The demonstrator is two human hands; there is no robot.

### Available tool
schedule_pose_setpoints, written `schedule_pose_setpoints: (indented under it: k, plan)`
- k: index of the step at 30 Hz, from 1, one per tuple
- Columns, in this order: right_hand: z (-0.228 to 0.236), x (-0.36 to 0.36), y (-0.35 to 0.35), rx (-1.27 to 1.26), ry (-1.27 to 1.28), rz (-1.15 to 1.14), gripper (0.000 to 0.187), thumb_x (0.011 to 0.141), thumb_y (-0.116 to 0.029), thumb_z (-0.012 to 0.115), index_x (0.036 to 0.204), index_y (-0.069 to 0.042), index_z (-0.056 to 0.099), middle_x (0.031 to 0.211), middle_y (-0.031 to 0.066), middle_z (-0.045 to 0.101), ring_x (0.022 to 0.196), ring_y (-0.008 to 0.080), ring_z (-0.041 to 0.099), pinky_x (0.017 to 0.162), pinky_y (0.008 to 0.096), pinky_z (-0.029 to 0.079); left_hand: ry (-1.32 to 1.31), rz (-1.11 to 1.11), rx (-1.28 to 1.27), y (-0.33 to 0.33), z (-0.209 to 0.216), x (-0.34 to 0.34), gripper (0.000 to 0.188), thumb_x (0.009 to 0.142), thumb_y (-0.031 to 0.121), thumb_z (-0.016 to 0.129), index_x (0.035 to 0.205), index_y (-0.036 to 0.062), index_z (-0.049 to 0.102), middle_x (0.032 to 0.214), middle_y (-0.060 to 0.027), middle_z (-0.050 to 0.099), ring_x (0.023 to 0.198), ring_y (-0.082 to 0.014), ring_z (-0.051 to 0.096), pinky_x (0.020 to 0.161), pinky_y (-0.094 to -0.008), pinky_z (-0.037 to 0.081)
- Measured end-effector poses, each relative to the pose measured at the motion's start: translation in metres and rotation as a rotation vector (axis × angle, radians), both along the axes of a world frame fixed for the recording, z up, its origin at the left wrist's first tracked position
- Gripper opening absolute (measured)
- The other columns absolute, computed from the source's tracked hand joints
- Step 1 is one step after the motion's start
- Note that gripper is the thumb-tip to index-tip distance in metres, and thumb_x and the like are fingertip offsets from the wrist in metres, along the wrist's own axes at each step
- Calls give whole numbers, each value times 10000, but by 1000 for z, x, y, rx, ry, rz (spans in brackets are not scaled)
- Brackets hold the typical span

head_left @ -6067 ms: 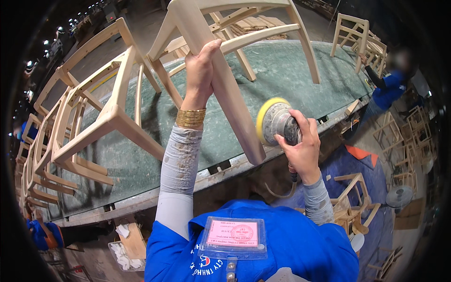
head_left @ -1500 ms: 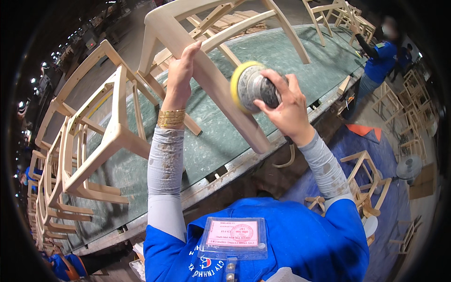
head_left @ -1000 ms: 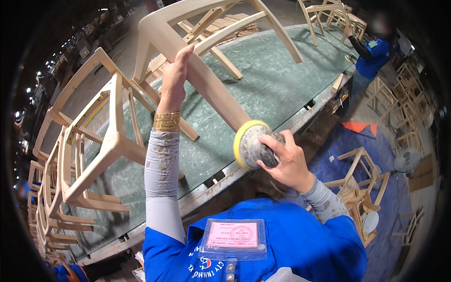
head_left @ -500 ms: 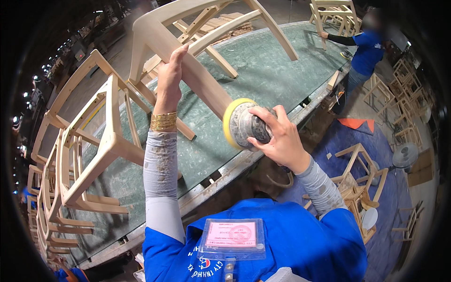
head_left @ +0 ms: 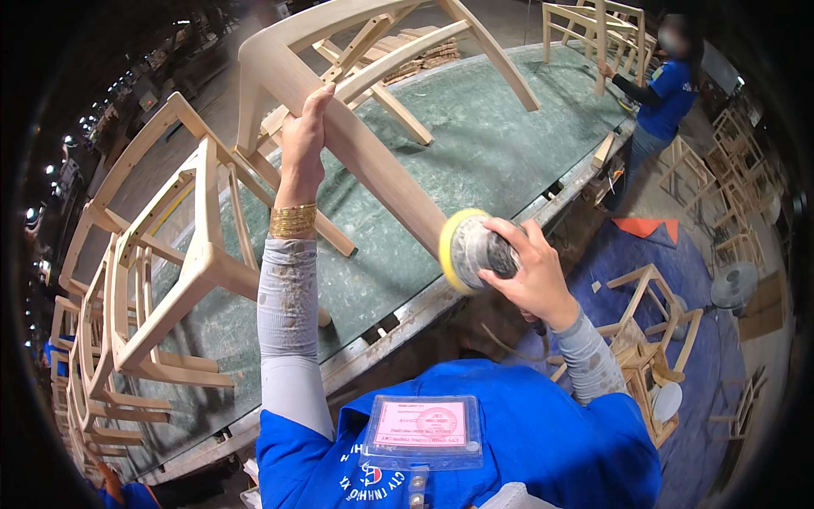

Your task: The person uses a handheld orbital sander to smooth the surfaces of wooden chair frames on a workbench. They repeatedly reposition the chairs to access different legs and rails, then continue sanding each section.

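Observation:
A pale wooden chair frame (head_left: 373,161) lies tipped on the green-topped table in front of me, one broad leg slanting down toward me. My left hand (head_left: 303,140) is wrapped round the upper part of that leg, its thumb pointing up along the wood. In my right hand (head_left: 534,276) is a round orbital sander (head_left: 479,252) with a yellow pad and a dusty grey and black body. The pad's edge meets the near end of the leg. A hose or cord hangs below my right wrist.
More chair frames (head_left: 203,254) stand in a row along the table (head_left: 509,144) on the left. At the far right end a person in blue (head_left: 666,102) holds another chair frame (head_left: 606,34). Stools and chair parts (head_left: 653,339) sit on the floor at right, near a fan (head_left: 733,284).
My right hand has slid the sander down and to the right along the leg to its near end. My left hand keeps its hold. The far person's chair frame has turned.

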State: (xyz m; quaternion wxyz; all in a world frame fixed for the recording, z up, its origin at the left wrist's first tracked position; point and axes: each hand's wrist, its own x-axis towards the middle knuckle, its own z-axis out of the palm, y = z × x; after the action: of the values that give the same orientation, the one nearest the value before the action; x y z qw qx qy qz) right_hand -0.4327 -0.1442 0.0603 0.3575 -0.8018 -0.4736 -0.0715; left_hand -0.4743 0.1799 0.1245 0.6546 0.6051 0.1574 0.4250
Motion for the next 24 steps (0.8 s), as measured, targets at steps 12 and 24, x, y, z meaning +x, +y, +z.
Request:
schedule_pose_setpoints:
  k: [12, 24]
  plan:
    - [2, -28, 3, -57, -130, 61, 688, 601, -75, 745, 1222, -297, 550, 995, 147, 490, 769, 328, 627, 641, 406, 539, -24, -19, 38, 4, 1, 7, 316, 879, 320, 618, 1022, 40, 651, 898, -19, 598, 738, -91, 595, 635, -216, 488]
    - [-125, 148, 24, -327, 143, -225, 835, 595, -191, 790, 1341, -206, 415, 1044, 162, 562, 995, 356, 565, 848, 435, 471, -34, 59, -41, 4, 6, 6, 420, 783, 405, 670, 1004, 50, 643, 907, -47, 602, 786, -137, 583, 697, -278, 479]
